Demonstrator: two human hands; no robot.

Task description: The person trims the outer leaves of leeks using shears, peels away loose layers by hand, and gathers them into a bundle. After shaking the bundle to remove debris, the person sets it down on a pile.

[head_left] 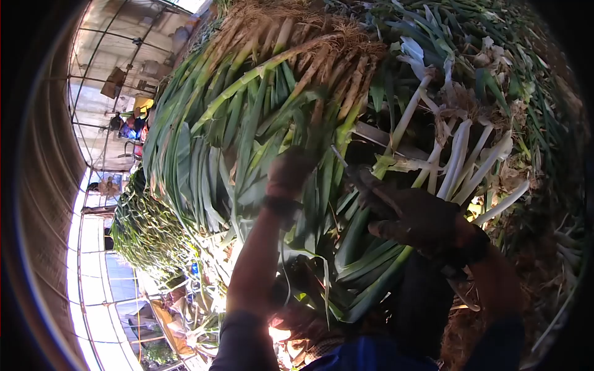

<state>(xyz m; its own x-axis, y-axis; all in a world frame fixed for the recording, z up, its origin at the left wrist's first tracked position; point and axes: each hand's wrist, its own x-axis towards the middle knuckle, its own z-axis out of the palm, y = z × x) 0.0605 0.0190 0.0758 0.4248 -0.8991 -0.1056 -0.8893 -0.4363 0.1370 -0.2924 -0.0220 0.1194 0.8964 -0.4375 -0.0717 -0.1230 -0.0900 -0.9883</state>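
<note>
A large heap of leeks or green onions [204, 142] lies in front of me, roots at the top and green leaves hanging down. My left hand [289, 176] is at the leaves near the middle; its fingers are blurred and dark. To the right, my right hand [411, 213], in a dark glove, has its fingers closed around a thin tool with a narrow, pale blade [340, 156] pointing up and left. Peeled white stalks [456, 157] lie just above and beyond my right hand. Long green leaves [371, 272] hang below it.
Another pile of green stalks [148, 232] stands at the left. Farther back are people in bright clothing [131, 127] beside the greenhouse frame [102, 71]. Loose leaves and scraps [204, 321] lie at lower left. More green leaves [495, 37] fill the upper right.
</note>
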